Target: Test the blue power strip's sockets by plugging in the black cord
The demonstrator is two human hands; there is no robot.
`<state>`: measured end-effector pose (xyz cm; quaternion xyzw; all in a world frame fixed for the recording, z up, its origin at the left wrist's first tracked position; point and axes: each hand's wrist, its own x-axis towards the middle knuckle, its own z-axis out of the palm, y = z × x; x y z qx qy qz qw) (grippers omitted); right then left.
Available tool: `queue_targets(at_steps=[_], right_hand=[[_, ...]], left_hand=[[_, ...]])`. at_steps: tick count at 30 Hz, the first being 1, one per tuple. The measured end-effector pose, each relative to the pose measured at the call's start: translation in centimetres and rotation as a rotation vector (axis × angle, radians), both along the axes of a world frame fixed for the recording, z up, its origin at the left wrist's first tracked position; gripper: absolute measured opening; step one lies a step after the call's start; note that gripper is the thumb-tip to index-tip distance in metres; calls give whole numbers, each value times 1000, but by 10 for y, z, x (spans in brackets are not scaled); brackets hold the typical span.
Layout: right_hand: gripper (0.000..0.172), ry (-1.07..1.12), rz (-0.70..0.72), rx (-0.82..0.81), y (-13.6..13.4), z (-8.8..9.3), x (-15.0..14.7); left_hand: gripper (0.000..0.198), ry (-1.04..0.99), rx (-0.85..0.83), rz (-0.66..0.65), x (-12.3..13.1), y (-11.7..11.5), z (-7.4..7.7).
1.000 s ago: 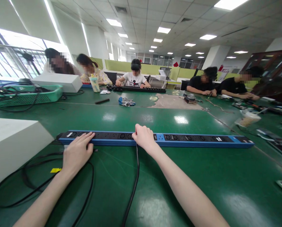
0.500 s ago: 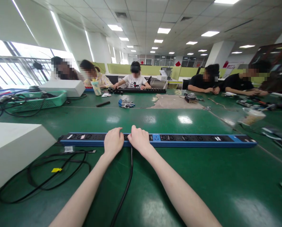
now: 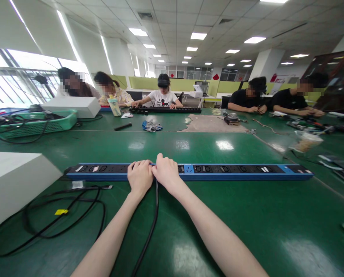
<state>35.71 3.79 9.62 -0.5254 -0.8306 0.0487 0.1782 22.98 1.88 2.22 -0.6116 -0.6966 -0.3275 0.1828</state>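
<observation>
A long blue and black power strip (image 3: 241, 176) lies crosswise on the green table, its rows of sockets facing up. My left hand (image 3: 140, 176) is closed over the strip left of its middle, fingers curled across the top. Right beside it, touching it, my right hand (image 3: 166, 169) is closed above the sockets. A black cable (image 3: 153, 227) runs up from the front edge and ends under my right hand's fingers; the plug end is hidden there. To the right of my hands, a bright blue socket (image 3: 188, 169) shows on the strip.
A looped black cable (image 3: 104, 215) with a yellow tag lies at left, near a white box (image 3: 18, 184). Further back are a green basket (image 3: 44, 125), gloves (image 3: 151, 125), a cardboard sheet (image 3: 206, 123) and a plastic cup (image 3: 306, 140). Several people sit across the table.
My left hand has shifted against my right hand, closing the gap, and its fingers now curl over the strip. The view has turned slightly, so the surroundings sit a little further left.
</observation>
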Motion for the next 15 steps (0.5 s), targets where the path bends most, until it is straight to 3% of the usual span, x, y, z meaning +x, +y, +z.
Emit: queue_targets(at_steps=[7,11,15], right_hand=[[19,1,14,22,-6,8,9],[23,125,45,96,-10,42,28],[27,282,2,76,1,74,73]], left_hand=[[30,3,5,1,0,0,0],[29,-4,9,1,1,-1,-1],[28,-19,35,-2,0,0,-3]])
